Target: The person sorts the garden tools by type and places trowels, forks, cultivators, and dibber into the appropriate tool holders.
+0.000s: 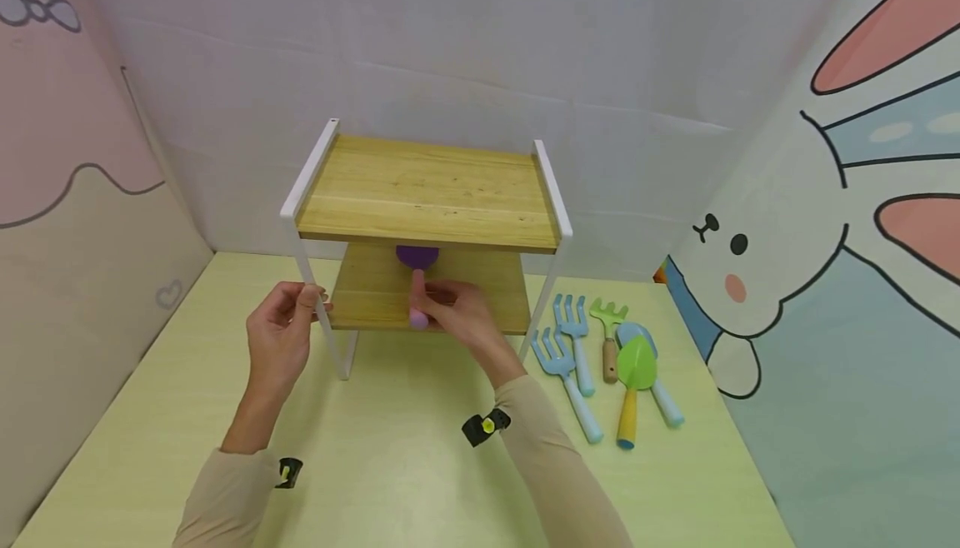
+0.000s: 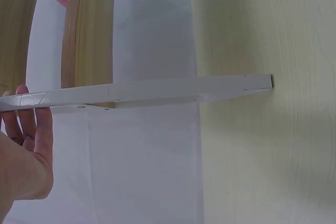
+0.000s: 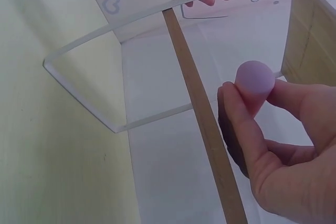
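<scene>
A two-tier wooden shelf [image 1: 431, 190] with white metal side frames stands on the table. My left hand [image 1: 281, 340] holds the left front upright [image 2: 157, 92] of its frame, fingers curled around the bar. Between the two boards, my right hand [image 1: 468, 315] pinches the pink handle of a toy shovel [image 1: 417, 257] with thumb and fingers. Its rounded purple head points toward the back, partly hidden under the top board. In the right wrist view, the lilac handle end [image 3: 255, 77] faces the camera, above the lower board's edge [image 3: 202, 108].
Right of the shelf lie two blue forks [image 1: 576, 402], a green rake [image 1: 609, 340] with a wooden handle, and a green trowel [image 1: 637, 365] overlapping a blue one [image 1: 667, 405]. A white cloth wall [image 1: 465, 48] rises behind, and a rabbit-printed panel [image 1: 780, 265] stands at right.
</scene>
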### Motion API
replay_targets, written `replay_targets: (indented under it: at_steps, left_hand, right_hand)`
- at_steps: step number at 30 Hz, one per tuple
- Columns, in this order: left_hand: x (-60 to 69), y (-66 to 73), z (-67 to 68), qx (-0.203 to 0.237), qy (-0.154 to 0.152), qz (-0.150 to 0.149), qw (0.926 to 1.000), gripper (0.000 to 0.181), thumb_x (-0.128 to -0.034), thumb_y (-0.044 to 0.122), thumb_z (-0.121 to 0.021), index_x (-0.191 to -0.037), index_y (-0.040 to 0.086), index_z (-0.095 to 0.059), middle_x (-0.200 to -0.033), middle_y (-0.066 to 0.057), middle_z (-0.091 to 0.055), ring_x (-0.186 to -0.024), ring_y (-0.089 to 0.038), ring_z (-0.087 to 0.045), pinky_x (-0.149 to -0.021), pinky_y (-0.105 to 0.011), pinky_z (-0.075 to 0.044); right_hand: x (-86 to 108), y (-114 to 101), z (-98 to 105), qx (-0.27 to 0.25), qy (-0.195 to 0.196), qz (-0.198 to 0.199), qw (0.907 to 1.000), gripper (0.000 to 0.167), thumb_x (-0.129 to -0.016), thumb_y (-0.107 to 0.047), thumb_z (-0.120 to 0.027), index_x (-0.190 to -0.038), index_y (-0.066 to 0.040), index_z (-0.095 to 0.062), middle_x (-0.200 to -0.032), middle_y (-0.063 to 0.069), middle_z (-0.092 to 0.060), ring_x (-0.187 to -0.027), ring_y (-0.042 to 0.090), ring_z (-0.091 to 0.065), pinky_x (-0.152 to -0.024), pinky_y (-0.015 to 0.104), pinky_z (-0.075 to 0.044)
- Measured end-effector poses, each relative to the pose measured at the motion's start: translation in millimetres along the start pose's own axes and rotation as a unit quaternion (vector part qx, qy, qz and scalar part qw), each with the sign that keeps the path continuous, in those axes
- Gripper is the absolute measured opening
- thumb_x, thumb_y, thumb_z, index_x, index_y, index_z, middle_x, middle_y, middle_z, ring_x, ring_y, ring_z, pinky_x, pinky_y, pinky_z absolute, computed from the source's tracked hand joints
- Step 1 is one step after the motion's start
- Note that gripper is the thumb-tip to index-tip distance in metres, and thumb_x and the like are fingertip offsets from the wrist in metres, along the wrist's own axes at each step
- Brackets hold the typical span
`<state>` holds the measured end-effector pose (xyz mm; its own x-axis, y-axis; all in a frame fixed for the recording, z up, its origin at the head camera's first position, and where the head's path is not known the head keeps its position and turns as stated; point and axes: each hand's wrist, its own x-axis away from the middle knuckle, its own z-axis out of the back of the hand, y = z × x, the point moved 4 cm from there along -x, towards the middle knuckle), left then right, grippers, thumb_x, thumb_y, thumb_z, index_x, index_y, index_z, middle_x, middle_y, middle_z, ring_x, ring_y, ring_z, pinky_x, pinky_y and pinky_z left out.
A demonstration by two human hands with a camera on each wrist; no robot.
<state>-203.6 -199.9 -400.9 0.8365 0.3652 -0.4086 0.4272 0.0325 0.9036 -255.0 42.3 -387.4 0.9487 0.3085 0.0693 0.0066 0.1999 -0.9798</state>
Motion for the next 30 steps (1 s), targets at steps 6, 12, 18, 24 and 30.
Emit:
replay_targets:
  at_steps: [6, 12, 18, 24, 30]
  left_hand:
    - [0.3, -0.8, -0.8, 0.017, -0.001, 0.002, 0.9999, 0.021, -0.103, 0.002, -0.06, -0.099, -0.019, -0.06, -0.085, 0.002, -0.071, -0.074, -0.009, -0.072, -0.074, -0.018, -0.06]
    - [-0.4, -0.2, 0.0, 0.013, -0.003, -0.008, 0.9999, 0.02, -0.103, 0.001, -0.059, -0.099, -0.019, -0.061, -0.086, 0.002, -0.071, -0.074, -0.008, -0.072, -0.074, -0.018, -0.06]
    - [-0.8, 0.0, 0.2, 0.013, -0.007, -0.013, 0.9998, 0.02, -0.1034, 0.001, -0.059, -0.1, -0.019, -0.061, -0.086, 0.001, -0.071, -0.074, -0.009, -0.072, -0.075, -0.018, -0.06]
    - [-0.4, 0.1, 0.2, 0.007, -0.004, -0.009, 0.9999, 0.02, -0.1032, 0.001, -0.059, -0.1, -0.019, -0.06, -0.086, 0.002, -0.07, -0.074, -0.008, -0.072, -0.074, -0.017, -0.06]
    - [0.1, 0.2, 0.7, 0.016, -0.008, -0.012, 0.9998, 0.02, -0.103, 0.001, -0.059, -0.101, -0.019, -0.06, -0.087, 0.002, -0.07, -0.074, -0.008, -0.072, -0.075, -0.017, -0.06]
  right_hand:
    - [-5.5, 0, -7, -0.003, -0.002, -0.018, 0.9998, 0.044, -0.094, -0.024, -0.077, -0.13, 0.0, -0.067, -0.119, 0.013, -0.072, -0.104, 0.021, -0.071, -0.085, 0.031, -0.062]
    - [-9.8, -5, -14, 0.024, 0.0, -0.018, 0.9995, 0.044, -0.094, -0.029, -0.077, -0.13, -0.005, -0.07, -0.117, 0.009, -0.074, -0.106, 0.018, -0.071, -0.088, 0.03, -0.061]
    - [-13.7, -10, -20, 0.054, -0.003, -0.015, 0.9984, 0.042, -0.094, -0.032, -0.076, -0.129, -0.008, -0.071, -0.115, 0.005, -0.075, -0.106, 0.016, -0.07, -0.088, 0.029, -0.06]
    - [-17.5, -15, -25, 0.061, -0.008, -0.019, 0.9979, 0.041, -0.093, -0.033, -0.077, -0.124, -0.007, -0.074, -0.109, 0.003, -0.076, -0.101, 0.013, -0.071, -0.087, 0.026, -0.059]
    - [-22.7, -15, -30, 0.057, -0.011, -0.025, 0.998, 0.04, -0.093, -0.032, -0.079, -0.121, -0.005, -0.074, -0.106, 0.005, -0.077, -0.097, 0.015, -0.073, -0.084, 0.027, -0.061]
